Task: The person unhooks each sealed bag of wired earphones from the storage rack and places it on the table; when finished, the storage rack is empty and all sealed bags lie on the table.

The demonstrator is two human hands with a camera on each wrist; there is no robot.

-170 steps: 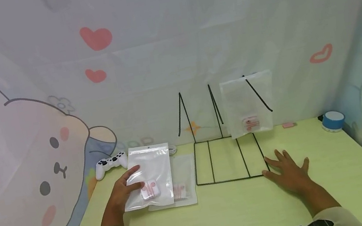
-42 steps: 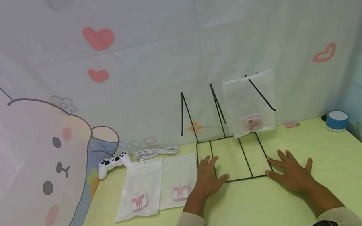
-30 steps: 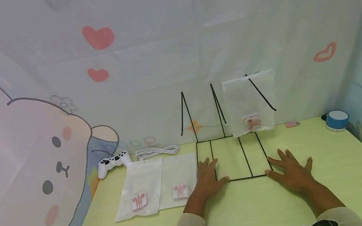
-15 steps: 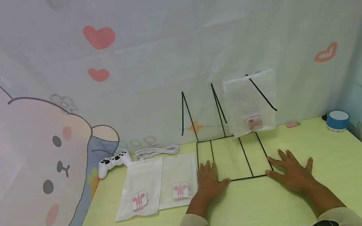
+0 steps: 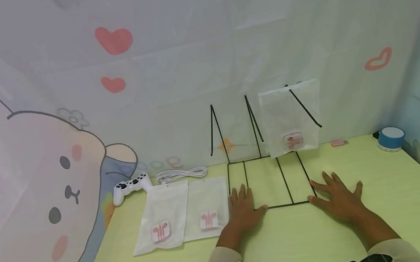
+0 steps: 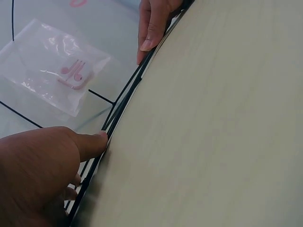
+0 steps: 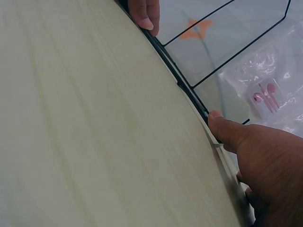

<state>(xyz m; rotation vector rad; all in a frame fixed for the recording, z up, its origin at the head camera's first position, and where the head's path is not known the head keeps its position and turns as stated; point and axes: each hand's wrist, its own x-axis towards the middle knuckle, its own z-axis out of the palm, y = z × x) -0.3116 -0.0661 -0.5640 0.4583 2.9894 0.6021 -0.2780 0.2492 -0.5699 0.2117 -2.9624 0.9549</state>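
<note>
In the head view a black wire rack [image 5: 286, 183] stands on the table. My left hand [image 5: 243, 212] rests at its front left corner, fingers straight, thumb along the front bar. At the front right corner my right hand [image 5: 337, 197] touches the frame with its thumb and a finger, the others spread. The left wrist view shows my left thumb [image 6: 92, 145] against the bar; in the right wrist view my right thumb [image 7: 227, 128] presses the bar's end. From the rack's right hook hangs a clear bag [image 5: 287, 112] with pink earphones in a case [image 5: 293, 140].
Two more bags, a left one [image 5: 165, 209] and a right one [image 5: 213, 196], lie left of the rack with earphone cases. Behind them are a white game controller [image 5: 131, 187] and a coiled white cable [image 5: 181, 174]. A blue-and-white round container [image 5: 391, 139] and a pink item [image 5: 338, 143] stand at the back right.
Earlier my left hand held a bag at the left; that bag now lies on the table, and the hand has moved right to the rack. Its fingers have since drawn together. My right hand stayed.
</note>
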